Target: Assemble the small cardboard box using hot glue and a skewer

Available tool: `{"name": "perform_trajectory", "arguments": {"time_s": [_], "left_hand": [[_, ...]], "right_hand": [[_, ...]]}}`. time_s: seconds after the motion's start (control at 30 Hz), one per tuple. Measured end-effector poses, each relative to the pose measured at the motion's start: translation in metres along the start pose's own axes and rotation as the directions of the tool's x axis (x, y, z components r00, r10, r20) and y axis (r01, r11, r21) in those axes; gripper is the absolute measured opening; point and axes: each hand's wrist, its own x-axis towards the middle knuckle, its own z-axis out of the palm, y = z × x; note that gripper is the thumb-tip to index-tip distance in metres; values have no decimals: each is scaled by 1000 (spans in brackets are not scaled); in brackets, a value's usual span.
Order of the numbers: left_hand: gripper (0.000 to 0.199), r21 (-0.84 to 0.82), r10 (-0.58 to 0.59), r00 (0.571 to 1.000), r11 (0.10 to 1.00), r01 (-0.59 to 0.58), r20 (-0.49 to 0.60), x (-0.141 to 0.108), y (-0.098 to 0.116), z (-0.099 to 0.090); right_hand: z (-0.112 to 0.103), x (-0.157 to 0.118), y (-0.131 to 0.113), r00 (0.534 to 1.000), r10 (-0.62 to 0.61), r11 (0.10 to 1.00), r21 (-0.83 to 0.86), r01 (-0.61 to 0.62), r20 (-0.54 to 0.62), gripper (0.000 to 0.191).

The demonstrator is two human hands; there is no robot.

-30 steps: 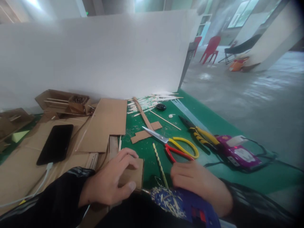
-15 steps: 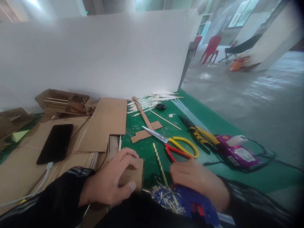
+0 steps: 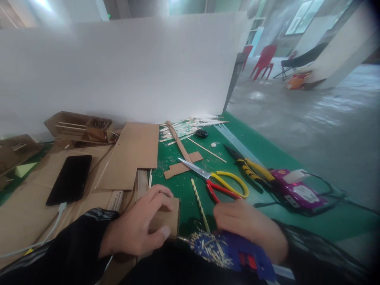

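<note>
At the bottom centre, my left hand [image 3: 135, 227] is wrapped over a small cardboard box [image 3: 172, 213], thumb on its near side and fingers across its top. My right hand [image 3: 246, 225] grips a blue glue gun [image 3: 237, 249], its front covered in stuck shavings and dried glue strands. The gun's metal nozzle [image 3: 183, 238] points left, at the box's lower right corner; whether they touch I cannot tell. From the gun's back end sticks out a clear glue stick [image 3: 283, 272]. Just beyond the gun lies a yellowish twisted rod [image 3: 200, 204]. My right hand's fingers partly hide the scissors' red handle.
Scissors [image 3: 212, 176], pliers [image 3: 246, 166] and a purple power strip [image 3: 299, 190] lie on the green table. Cardboard strips [image 3: 181, 168] and thin sticks [image 3: 184, 130] are further back. Cardboard sheets [image 3: 133, 152] and a phone [image 3: 69, 178] on a cable lie left. A white panel [image 3: 118, 71] stands behind.
</note>
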Motion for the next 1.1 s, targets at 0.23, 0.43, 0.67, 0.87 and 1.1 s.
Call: {"name": "perform_trajectory", "arguments": {"time_s": [0.23,0.43,0.67,0.87,1.1], "left_hand": [[41,-1,8,1000,1000,-8,-4,0,-1,0],[42,1,-2,1000,1000,2,4,-2,0,0],[42,11,1,1000,1000,-1,2,-1,0,-1],[41,16,-2,1000,1000,2,3,-1,-1,0],[41,-2,-3,1000,1000,3,9,0,0,0]], "right_hand": [[2,1,0,1000,-10,1000,-4,10,-14,20],[2,0,1,1000,-4,1000,-17,4,14,27],[2,-1,1,1000,13,998,-55,-12,24,22],[4,-3,4,1000,19,998,-58,-20,-7,21],[-1,0,1,999,43,995,-91,-43,5,27]]}}
